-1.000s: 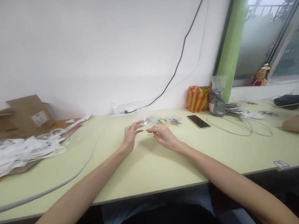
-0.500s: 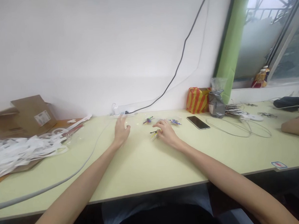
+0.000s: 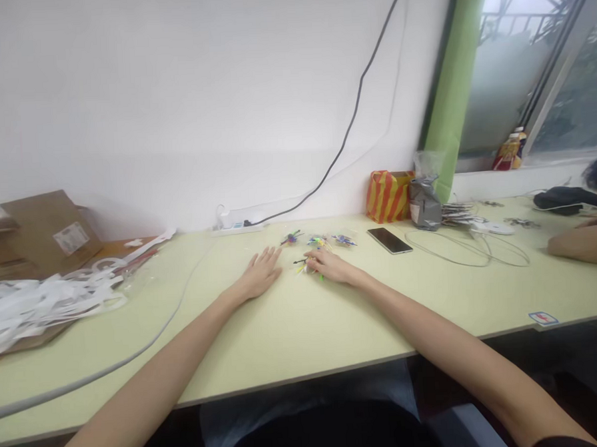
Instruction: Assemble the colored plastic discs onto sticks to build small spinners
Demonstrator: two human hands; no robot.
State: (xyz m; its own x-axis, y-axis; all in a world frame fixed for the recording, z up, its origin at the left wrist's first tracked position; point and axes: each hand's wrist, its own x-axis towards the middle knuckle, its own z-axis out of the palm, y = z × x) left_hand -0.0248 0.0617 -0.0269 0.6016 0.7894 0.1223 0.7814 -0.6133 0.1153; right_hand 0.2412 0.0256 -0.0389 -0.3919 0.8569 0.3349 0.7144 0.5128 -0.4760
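My left hand (image 3: pixel 260 273) lies on the pale green table, palm down with its fingers stretched out, and holds nothing. Just to its right, my right hand (image 3: pixel 332 266) has its fingers curled over a small bundle of thin coloured strips (image 3: pixel 301 268). Yellow, green and black ends stick out from under the fingers; the rest of that bundle is hidden. Behind the hands lie similar small bundles: a dark multicoloured one (image 3: pixel 290 237), a yellow and blue one (image 3: pixel 318 240) and a blue one (image 3: pixel 344 240). They are too small to make out further.
A phone (image 3: pixel 390 240) lies to the right, before a striped bag (image 3: pixel 388 197) and a grey pouch (image 3: pixel 424 205). A power strip (image 3: pixel 236 228) sits by the wall. White strips (image 3: pixel 47 303) and a cardboard box (image 3: pixel 48 226) are left. Another person's arm (image 3: pixel 582 242) rests far right.
My left hand has come down from near the power strip, towards me and to the right, and now lies flat. My right hand stays over its bundle. The view has shifted slightly.
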